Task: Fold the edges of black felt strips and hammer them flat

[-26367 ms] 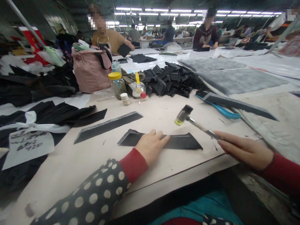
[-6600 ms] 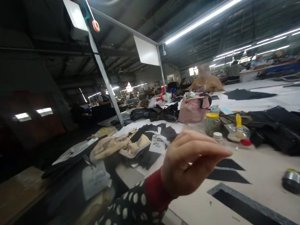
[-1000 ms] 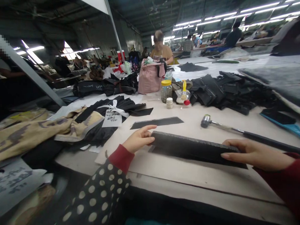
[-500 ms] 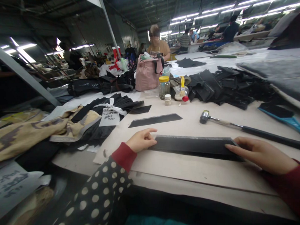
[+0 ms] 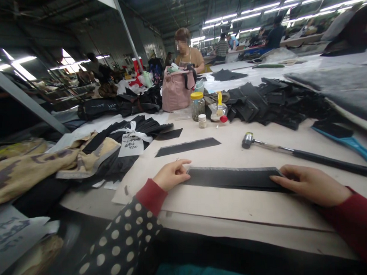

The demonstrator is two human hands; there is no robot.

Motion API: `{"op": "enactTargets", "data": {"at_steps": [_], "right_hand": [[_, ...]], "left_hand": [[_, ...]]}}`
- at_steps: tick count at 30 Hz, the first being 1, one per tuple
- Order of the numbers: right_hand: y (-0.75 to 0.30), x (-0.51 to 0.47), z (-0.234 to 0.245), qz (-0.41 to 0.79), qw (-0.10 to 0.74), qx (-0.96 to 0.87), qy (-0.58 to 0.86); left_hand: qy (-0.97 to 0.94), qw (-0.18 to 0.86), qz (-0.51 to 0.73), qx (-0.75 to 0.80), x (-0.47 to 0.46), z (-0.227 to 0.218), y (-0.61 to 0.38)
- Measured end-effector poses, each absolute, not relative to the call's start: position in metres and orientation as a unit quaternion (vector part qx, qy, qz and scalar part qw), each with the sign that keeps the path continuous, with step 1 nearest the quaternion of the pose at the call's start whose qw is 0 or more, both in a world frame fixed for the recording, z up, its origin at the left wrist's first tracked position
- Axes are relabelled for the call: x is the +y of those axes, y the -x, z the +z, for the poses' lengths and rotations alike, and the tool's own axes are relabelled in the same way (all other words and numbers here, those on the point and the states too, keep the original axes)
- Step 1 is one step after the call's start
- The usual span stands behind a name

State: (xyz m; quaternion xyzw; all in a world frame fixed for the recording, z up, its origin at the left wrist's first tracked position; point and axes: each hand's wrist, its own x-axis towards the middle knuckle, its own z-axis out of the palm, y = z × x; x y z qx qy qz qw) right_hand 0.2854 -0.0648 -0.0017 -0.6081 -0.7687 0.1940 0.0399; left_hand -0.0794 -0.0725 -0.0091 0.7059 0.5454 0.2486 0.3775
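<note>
The open left hand (image 5: 172, 175) touched a black strip (image 5: 233, 178) on the desk (image 5: 234, 210), and the open right hand (image 5: 311, 185) touched its other end.

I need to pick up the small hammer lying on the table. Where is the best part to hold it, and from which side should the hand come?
Hold the dark handle of the hammer near its free end, coming from above on the near side, probably with the right hand, which is closest. The long, narrow handle lies flat with nothing on it, and the metal head points away to the left.
</note>
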Motion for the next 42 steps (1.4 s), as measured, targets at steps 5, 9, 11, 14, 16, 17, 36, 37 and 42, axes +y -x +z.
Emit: {"op": "enactTargets", "data": {"at_steps": [5, 9, 11, 14, 16, 17, 36, 37, 42], "right_hand": [[-0.281, -0.069, 0.002, 0.168, 0.055, -0.774, 0.609], [-0.280, -0.070, 0.004, 0.173, 0.059, -0.771, 0.610], [-0.281, -0.069, 0.003, 0.175, 0.056, -0.768, 0.613], [-0.282, -0.069, 0.002, 0.164, 0.052, -0.771, 0.613], [-0.282, -0.069, 0.003, 0.163, 0.052, -0.773, 0.611], [-0.281, -0.069, 0.003, 0.165, 0.051, -0.772, 0.612], [-0.280, -0.069, 0.006, 0.161, 0.032, -0.773, 0.613], [-0.279, -0.069, 0.005, 0.157, 0.031, -0.773, 0.613], [-0.276, -0.070, 0.005, 0.148, 0.032, -0.771, 0.618]], "left_hand": [[-0.716, 0.365, 0.247, 0.541, -0.074, -0.009, 0.080], [-0.719, 0.356, 0.245, 0.544, -0.076, -0.007, 0.079], [-0.720, 0.349, 0.243, 0.548, -0.077, -0.005, 0.077], [-0.727, 0.331, 0.236, 0.553, -0.079, -0.004, 0.076], [-0.733, 0.316, 0.235, 0.555, -0.080, -0.005, 0.077], [-0.736, 0.308, 0.234, 0.555, -0.080, -0.005, 0.077], [-0.744, 0.302, 0.218, 0.554, -0.081, -0.004, 0.080], [-0.741, 0.310, 0.220, 0.554, -0.081, -0.005, 0.080], [-0.731, 0.309, 0.213, 0.570, -0.081, -0.001, 0.083]]}}
